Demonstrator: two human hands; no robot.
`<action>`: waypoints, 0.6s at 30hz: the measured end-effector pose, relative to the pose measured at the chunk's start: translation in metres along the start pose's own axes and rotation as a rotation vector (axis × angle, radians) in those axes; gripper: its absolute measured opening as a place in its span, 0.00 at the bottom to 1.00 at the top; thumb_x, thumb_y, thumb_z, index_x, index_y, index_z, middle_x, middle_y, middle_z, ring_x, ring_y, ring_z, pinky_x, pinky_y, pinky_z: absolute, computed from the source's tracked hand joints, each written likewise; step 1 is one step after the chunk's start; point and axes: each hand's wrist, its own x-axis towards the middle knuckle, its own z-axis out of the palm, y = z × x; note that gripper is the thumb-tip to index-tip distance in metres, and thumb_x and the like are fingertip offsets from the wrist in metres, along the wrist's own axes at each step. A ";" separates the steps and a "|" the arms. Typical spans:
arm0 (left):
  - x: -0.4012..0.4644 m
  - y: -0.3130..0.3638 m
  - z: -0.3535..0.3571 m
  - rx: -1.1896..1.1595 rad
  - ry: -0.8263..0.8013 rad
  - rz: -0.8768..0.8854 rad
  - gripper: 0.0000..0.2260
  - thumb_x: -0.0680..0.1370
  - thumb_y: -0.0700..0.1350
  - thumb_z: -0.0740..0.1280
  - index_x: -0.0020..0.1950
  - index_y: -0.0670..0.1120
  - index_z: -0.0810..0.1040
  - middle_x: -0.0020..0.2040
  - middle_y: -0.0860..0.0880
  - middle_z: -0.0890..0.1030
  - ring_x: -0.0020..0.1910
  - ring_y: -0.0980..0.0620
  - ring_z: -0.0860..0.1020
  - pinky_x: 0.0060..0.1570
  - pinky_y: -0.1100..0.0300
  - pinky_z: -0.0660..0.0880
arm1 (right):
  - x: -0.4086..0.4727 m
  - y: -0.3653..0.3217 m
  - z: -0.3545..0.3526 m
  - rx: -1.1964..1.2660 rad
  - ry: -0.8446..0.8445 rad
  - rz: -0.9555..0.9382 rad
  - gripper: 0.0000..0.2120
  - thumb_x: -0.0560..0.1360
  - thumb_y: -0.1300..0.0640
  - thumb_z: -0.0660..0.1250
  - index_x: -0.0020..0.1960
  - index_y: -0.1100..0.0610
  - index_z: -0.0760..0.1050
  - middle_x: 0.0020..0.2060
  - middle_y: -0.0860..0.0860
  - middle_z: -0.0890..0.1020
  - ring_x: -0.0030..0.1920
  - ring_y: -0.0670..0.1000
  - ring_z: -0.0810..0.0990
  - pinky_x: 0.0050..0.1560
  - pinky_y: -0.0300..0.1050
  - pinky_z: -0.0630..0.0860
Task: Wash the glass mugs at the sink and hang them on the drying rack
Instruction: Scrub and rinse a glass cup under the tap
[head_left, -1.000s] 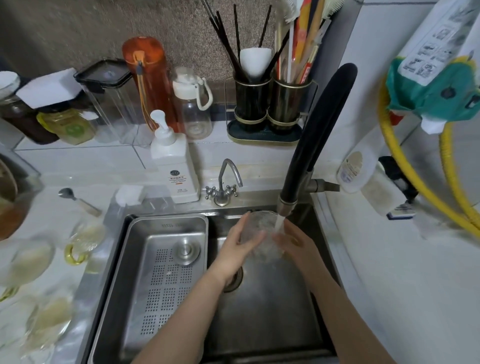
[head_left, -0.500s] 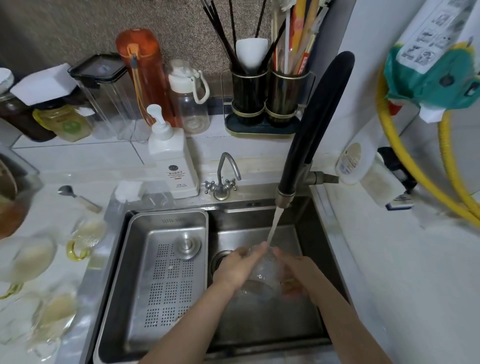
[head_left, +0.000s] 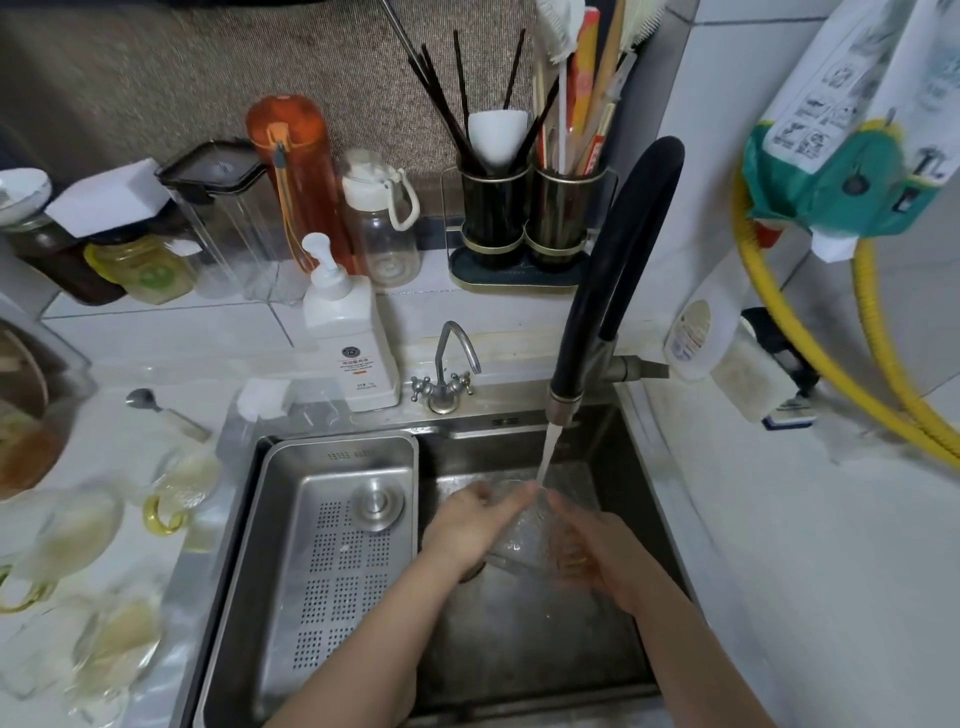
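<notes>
so far only the washing half is under way: both hands are down in the sink (head_left: 639, 467), and the glass mug (head_left: 524, 530) sits between them, tilted, right under the stream of water (head_left: 546, 457) running from the black faucet (head_left: 608, 280). the left hand (head_left: 467, 525) has its grip wrapped round the mug's near side, fingers curled over the glass; the right hand (head_left: 597, 551) cups the other side, its fingers also bent against the mug (the glass is clear and blurred, so the handle cannot be made out). this one reads as mid-rinse, not finished.

plenty seems left. on the tabletop to the left of the sink lie several more glass mugs (head_left: 78, 530), some with yellowish handles, apparently not yet washed, though they are too smeared to count surely. no drying rack can be picked out in this view, and no mug is seen hanging anywhere, so by my judgement the hanging step has not begun. a perforated steel tray (head_left: 291, 545) fills the sink's left part, and a soap pump bottle (head_left: 353, 343) stands just behind the rim.
</notes>
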 end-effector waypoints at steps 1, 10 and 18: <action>0.000 0.001 -0.002 -0.060 0.002 0.038 0.44 0.54 0.79 0.61 0.57 0.50 0.79 0.54 0.52 0.83 0.54 0.53 0.80 0.58 0.56 0.75 | 0.001 -0.001 0.000 0.003 0.011 -0.031 0.20 0.76 0.47 0.67 0.56 0.63 0.74 0.51 0.63 0.77 0.46 0.58 0.79 0.51 0.55 0.79; 0.006 0.013 -0.004 -0.375 -0.072 0.286 0.24 0.69 0.49 0.76 0.63 0.57 0.74 0.60 0.54 0.78 0.56 0.60 0.77 0.50 0.72 0.73 | 0.001 0.009 -0.018 -0.115 0.011 -0.506 0.17 0.74 0.50 0.70 0.63 0.46 0.75 0.55 0.46 0.82 0.57 0.48 0.81 0.53 0.41 0.79; 0.009 0.001 -0.020 -0.562 -0.198 0.342 0.34 0.65 0.50 0.76 0.69 0.58 0.68 0.67 0.60 0.73 0.67 0.63 0.69 0.65 0.61 0.70 | 0.025 -0.002 -0.016 -0.193 -0.002 -0.656 0.27 0.70 0.53 0.74 0.66 0.44 0.71 0.58 0.44 0.80 0.58 0.44 0.79 0.59 0.44 0.76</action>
